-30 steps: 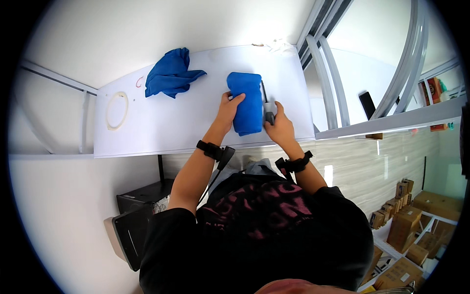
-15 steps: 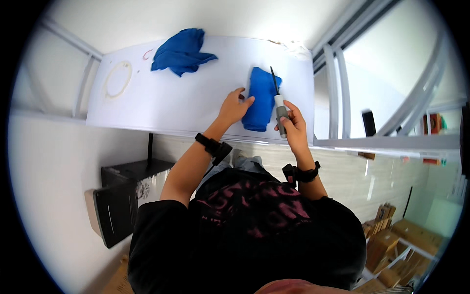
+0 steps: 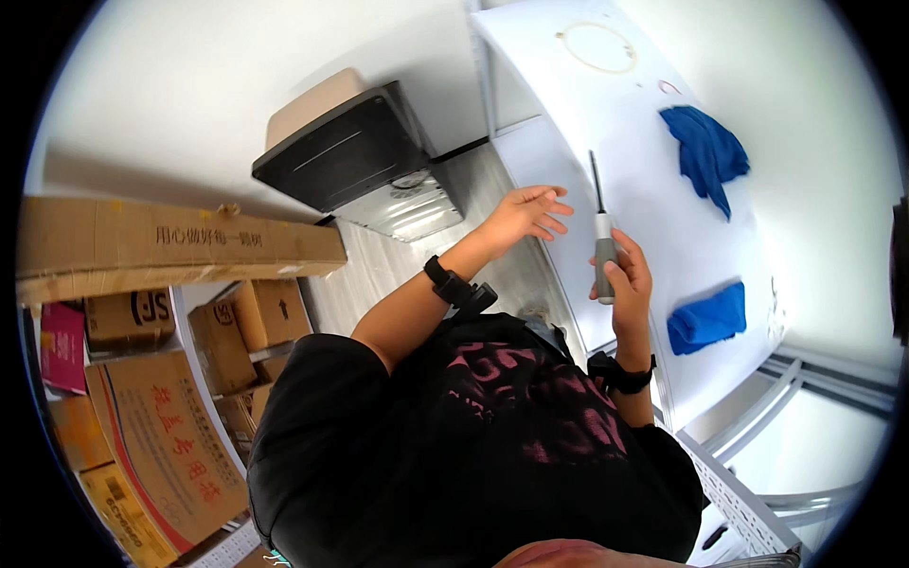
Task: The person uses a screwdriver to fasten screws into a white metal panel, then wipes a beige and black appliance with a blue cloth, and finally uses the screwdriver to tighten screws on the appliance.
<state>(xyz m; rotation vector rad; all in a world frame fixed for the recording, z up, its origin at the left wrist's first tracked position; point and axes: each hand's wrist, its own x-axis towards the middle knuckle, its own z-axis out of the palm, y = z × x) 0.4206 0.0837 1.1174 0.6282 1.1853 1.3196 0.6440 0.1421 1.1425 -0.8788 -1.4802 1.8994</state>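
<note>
My right hand is closed round the grey handle of a screwdriver. Its thin dark shaft points away from me, with a white collar at the handle's top. My left hand hangs in the air to the left of it, fingers apart and holding nothing. A folded blue cloth lies on the white table to the right of my right hand. Farther off on the same table, a second blue cloth lies crumpled.
A pale ring lies at the table's far end. To the left stand a black box-like unit and a long cardboard box above a shelf of several cartons. Metal rails run at the lower right.
My view has swung left, bringing the cartons in. The screwdriver, still in my right hand, and my left hand have both moved away from the folded blue cloth, which stays on the table.
</note>
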